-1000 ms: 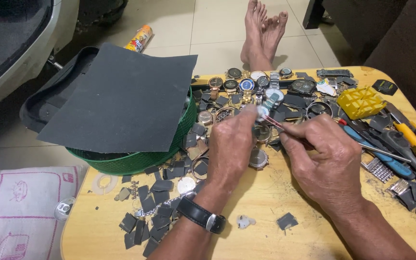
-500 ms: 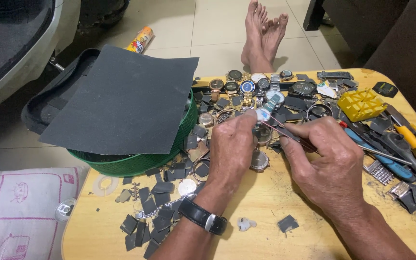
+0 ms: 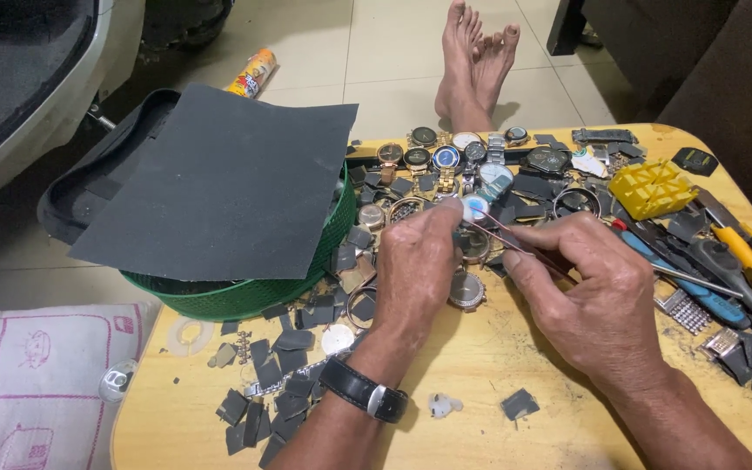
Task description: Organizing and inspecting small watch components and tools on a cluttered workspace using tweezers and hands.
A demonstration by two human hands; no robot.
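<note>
- My left hand (image 3: 419,261) curls over a small round watch part (image 3: 473,207), fingertips pinched on its rim; it sits just past my knuckles, lifted off the wooden table (image 3: 480,365).
- My right hand (image 3: 602,296) is pressed together around thin tweezers (image 3: 515,244), whose tips reach across to the part.
- Compared with a second ago, both hands have barely shifted; the tweezer tips seem to sit a touch nearer the part, though it is small and I can't be sure.
- That steadiness suggests I'm in the middle of fine work on the part, not between pieces.
- Under my left palm lies a watch case (image 3: 466,290); beyond my fingertips, a row of watches (image 3: 446,157).
- Right of my right hand: a yellow plastic block (image 3: 652,187) and a blue-handled tool (image 3: 698,292).
- Left of my left wrist: a green basket (image 3: 245,296) under a dark sheet (image 3: 219,183).
</note>
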